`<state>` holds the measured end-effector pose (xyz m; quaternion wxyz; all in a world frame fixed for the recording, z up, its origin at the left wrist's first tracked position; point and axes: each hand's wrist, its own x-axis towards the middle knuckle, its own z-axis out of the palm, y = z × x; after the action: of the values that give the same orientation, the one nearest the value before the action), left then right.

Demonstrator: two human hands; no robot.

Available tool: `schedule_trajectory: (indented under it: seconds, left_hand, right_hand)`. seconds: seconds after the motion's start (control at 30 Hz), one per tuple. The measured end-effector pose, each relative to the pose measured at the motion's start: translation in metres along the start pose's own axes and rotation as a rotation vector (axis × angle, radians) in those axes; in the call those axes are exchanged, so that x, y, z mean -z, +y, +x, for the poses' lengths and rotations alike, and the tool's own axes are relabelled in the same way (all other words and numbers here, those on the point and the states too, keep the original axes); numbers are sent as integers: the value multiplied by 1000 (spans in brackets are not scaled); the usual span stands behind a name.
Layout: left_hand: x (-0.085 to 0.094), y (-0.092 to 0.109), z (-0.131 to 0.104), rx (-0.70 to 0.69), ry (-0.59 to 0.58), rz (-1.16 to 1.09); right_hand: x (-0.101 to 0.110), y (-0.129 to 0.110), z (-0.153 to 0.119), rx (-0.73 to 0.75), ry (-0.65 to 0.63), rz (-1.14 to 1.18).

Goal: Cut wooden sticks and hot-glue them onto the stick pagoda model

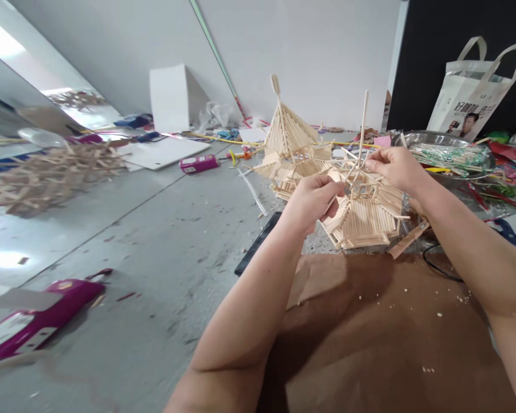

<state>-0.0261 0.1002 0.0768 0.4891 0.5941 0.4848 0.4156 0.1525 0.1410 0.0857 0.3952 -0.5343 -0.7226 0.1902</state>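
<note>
A pavilion-like model of thin wooden sticks [363,221] stands in front of me, with slatted sloping roof panels and an open frame on top. A long stick [364,123] rises upright from that frame. My left hand [313,201] is closed at the model's left side, with a thin wooden stick pinched in its fingers. At the upper right of the frame, my right hand [398,166] is pinched close to the foot of the upright stick. What lies between its fingertips is too small to make out. Just behind stands a second stick model [290,135] with a pointed roof.
Brown paper [395,338] covers the floor nearest me. A black flat object [258,244] lies left of the model. Magenta tools [47,312] and a pile of wood pieces [55,175] are at left. A metal bowl [492,166] and a white bag [466,100] stand at right.
</note>
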Motion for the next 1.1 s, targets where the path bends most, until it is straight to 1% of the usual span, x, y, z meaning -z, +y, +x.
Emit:
schedule_trajectory:
  seconds: [0.2,0.47,0.63,0.87,1.1]
  left_hand:
    - [-2,2,-1,22,-18,0]
    - [-1,3,-3,-7,-6,2]
    - [-3,3,-3,6,3,43]
    - [-4,1,0,-43,31,52]
    - [-4,2,0,-25,24,34]
  right_hand:
    - [0,-4,-1,-12,-8,-5]
    - [2,-8,-5,-16,-2,-64]
    - [1,-8,-5,-10,-1,-54]
    - [0,-8,-4,7,-2,-43]
    - [-3,-7,0,16,-9,-1]
